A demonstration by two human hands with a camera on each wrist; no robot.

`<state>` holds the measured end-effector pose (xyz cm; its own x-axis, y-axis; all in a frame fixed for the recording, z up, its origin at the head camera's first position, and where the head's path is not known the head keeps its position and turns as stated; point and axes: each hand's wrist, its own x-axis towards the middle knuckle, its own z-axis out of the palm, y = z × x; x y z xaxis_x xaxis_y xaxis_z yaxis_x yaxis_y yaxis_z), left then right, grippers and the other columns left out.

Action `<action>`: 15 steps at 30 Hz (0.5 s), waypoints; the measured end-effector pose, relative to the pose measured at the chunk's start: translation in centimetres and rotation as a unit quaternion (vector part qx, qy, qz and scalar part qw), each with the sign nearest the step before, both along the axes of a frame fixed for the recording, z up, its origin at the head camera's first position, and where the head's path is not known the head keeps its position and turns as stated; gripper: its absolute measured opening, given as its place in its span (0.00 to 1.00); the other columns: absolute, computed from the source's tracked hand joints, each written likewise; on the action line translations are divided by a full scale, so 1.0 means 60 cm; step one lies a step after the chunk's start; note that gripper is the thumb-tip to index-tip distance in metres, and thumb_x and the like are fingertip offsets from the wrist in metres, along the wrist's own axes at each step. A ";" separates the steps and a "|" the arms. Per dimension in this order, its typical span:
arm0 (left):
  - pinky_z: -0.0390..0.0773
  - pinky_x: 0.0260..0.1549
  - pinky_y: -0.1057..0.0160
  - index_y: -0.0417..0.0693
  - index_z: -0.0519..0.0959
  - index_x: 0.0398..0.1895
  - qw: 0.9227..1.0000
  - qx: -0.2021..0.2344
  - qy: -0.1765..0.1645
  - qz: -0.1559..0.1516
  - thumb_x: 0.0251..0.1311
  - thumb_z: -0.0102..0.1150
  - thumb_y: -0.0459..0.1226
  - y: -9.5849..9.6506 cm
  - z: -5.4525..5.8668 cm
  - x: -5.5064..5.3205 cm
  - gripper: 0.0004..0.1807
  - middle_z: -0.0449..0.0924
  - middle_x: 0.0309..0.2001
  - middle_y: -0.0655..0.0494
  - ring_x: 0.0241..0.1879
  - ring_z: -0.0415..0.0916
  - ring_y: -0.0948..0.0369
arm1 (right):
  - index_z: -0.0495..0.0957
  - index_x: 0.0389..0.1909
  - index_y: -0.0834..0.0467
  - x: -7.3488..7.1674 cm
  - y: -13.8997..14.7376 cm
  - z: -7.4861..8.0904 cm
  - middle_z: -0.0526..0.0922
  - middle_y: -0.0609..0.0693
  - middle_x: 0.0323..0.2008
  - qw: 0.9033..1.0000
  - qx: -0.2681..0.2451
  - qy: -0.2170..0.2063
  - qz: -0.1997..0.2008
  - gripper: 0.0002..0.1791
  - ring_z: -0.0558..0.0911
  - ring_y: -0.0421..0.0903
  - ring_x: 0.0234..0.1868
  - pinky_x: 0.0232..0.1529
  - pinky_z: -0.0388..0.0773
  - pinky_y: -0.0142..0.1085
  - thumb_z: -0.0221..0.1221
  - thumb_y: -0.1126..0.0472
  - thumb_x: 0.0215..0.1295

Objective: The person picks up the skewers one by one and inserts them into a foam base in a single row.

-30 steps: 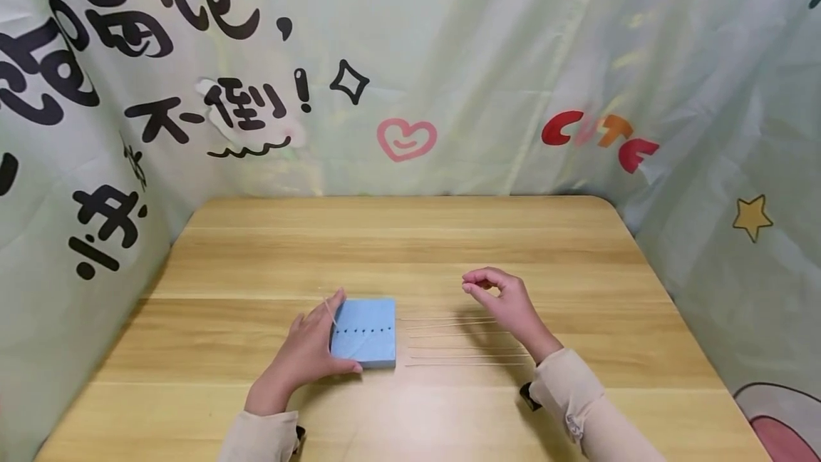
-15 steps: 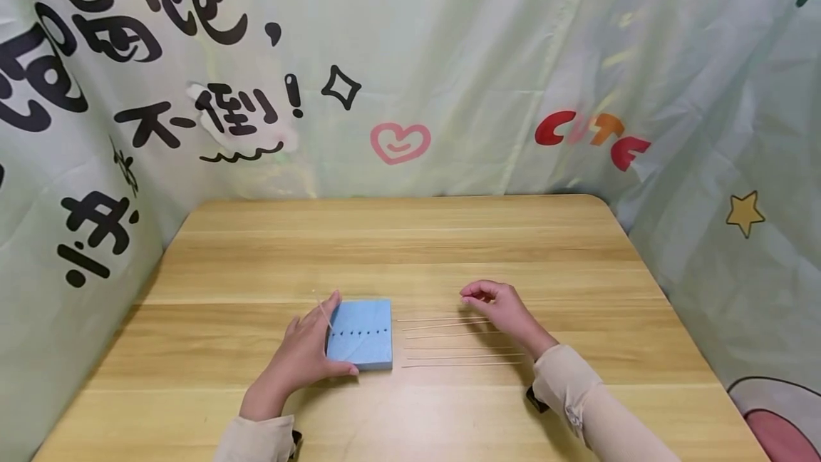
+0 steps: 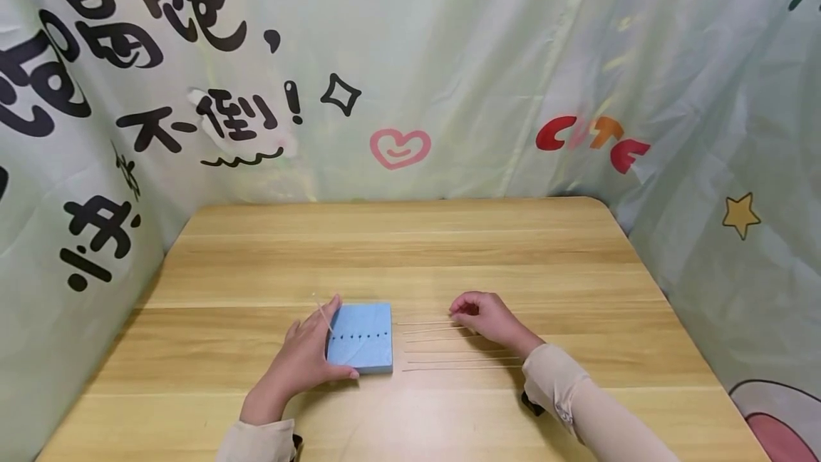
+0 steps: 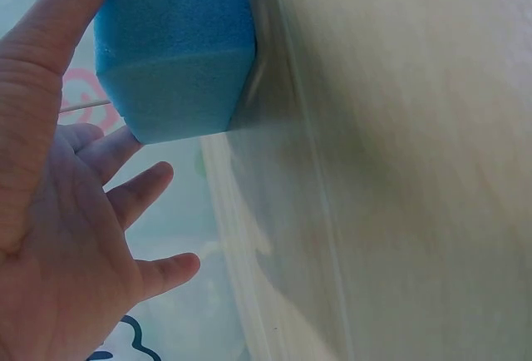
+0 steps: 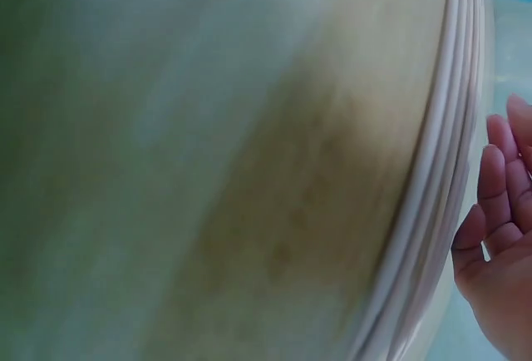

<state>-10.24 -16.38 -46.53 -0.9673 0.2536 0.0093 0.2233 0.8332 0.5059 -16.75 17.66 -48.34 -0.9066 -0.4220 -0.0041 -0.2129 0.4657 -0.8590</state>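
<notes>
My left hand (image 3: 308,355) holds a blue foam block (image 3: 360,355) by its left side, thumb at the near edge and index finger at the far edge. In the left wrist view the other fingers spread beyond the block. Across its top runs a row of dark dots, and a thin wooden stick (image 3: 324,314) stands tilted at the leftmost one. Several more thin sticks (image 3: 442,361) lie side by side on the table to the right. Over their far side hovers my right hand (image 3: 485,316), thumb and index fingertips close together, with nothing visible between them; its other fingers are loosely curled.
Both hands work over a wooden table (image 3: 410,255). A pale printed curtain (image 3: 474,77) hangs behind it and along both sides. In the right wrist view, sticks (image 5: 449,128) run close past the camera, beside the hand.
My right hand has come down and slightly left, closer to the sticks on the table. The left hand keeps its hold on the foam block, and the tilted stick stays put.
</notes>
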 end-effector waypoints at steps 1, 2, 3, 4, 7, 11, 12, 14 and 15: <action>0.47 0.63 0.34 0.44 0.46 0.75 1.000 0.000 0.001 0.000 0.24 0.79 0.58 0.000 -0.001 0.000 0.73 0.53 0.72 0.46 0.69 0.52 0.43 | 0.81 0.33 0.61 -0.001 0.000 -0.001 0.81 0.50 0.29 1.000 0.008 0.006 0.003 0.02 0.74 0.40 0.26 0.24 0.74 0.29 0.62 0.68 0.59; 0.47 0.63 0.34 0.44 0.46 0.75 1.000 0.000 0.001 0.000 0.24 0.79 0.58 -0.001 -0.001 0.001 0.73 0.53 0.72 0.45 0.69 0.52 0.43 | 0.81 0.32 0.61 -0.002 -0.001 -0.002 0.81 0.49 0.28 1.000 0.017 0.014 0.008 0.02 0.74 0.40 0.27 0.25 0.74 0.29 0.63 0.68 0.59; 0.47 0.63 0.34 0.44 0.46 0.75 1.000 0.002 0.001 0.000 0.24 0.79 0.57 -0.001 -0.001 0.001 0.73 0.53 0.72 0.45 0.69 0.52 0.43 | 0.81 0.32 0.60 -0.003 -0.001 -0.003 0.80 0.48 0.28 0.999 0.026 0.024 0.013 0.02 0.74 0.39 0.27 0.25 0.74 0.28 0.63 0.69 0.58; 0.47 0.63 0.34 0.44 0.46 0.75 1.000 0.003 0.000 0.001 0.24 0.79 0.57 0.000 0.000 0.002 0.73 0.53 0.72 0.45 0.69 0.52 0.43 | 0.81 0.31 0.60 -0.004 -0.001 -0.003 0.80 0.47 0.28 0.999 0.034 0.033 0.018 0.02 0.74 0.38 0.27 0.26 0.74 0.28 0.63 0.69 0.58; 0.46 0.63 0.33 0.44 0.46 0.75 1.000 0.004 -0.002 0.003 0.24 0.79 0.57 0.000 0.001 0.004 0.73 0.53 0.72 0.45 0.69 0.52 0.44 | 0.81 0.31 0.59 -0.005 -0.002 -0.005 0.80 0.45 0.28 0.997 0.047 0.061 0.031 0.03 0.74 0.36 0.28 0.29 0.74 0.28 0.63 0.70 0.57; 0.45 0.63 0.33 0.44 0.47 0.75 1.000 0.005 -0.007 0.004 0.25 0.79 0.56 0.001 0.002 0.005 0.72 0.53 0.72 0.44 0.69 0.52 0.44 | 0.80 0.30 0.59 -0.005 -0.003 -0.006 0.79 0.44 0.27 0.995 0.050 0.075 0.035 0.04 0.73 0.36 0.28 0.29 0.74 0.28 0.63 0.71 0.56; 0.45 0.63 0.32 0.44 0.47 0.75 1.000 0.006 -0.008 0.004 0.25 0.79 0.56 0.001 0.002 0.005 0.72 0.53 0.72 0.44 0.69 0.52 0.44 | 0.80 0.30 0.59 -0.005 -0.002 -0.007 0.79 0.44 0.27 0.995 0.051 0.079 0.036 0.04 0.73 0.36 0.28 0.29 0.74 0.28 0.63 0.71 0.56; 0.45 0.63 0.32 0.44 0.47 0.75 1.000 0.008 -0.009 0.004 0.25 0.79 0.56 0.002 0.003 0.005 0.72 0.53 0.72 0.44 0.69 0.52 0.44 | 0.80 0.29 0.59 -0.006 -0.002 -0.008 0.79 0.44 0.26 0.994 0.053 0.083 0.037 0.04 0.73 0.36 0.28 0.29 0.74 0.28 0.63 0.71 0.56; 0.45 0.63 0.32 0.44 0.47 0.75 1.000 0.008 -0.009 0.004 0.25 0.79 0.56 0.002 0.003 0.005 0.72 0.53 0.72 0.44 0.69 0.52 0.44 | 0.80 0.29 0.59 -0.006 -0.002 -0.008 0.79 0.44 0.26 0.994 0.056 0.086 0.038 0.04 0.73 0.36 0.28 0.29 0.74 0.28 0.63 0.71 0.57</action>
<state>-9.93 -16.27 -46.36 -0.9695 0.2452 -0.0036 0.2071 0.8264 0.5236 -17.12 17.54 -48.84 -0.8632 -0.4957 0.0963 -0.3902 0.5336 -0.7504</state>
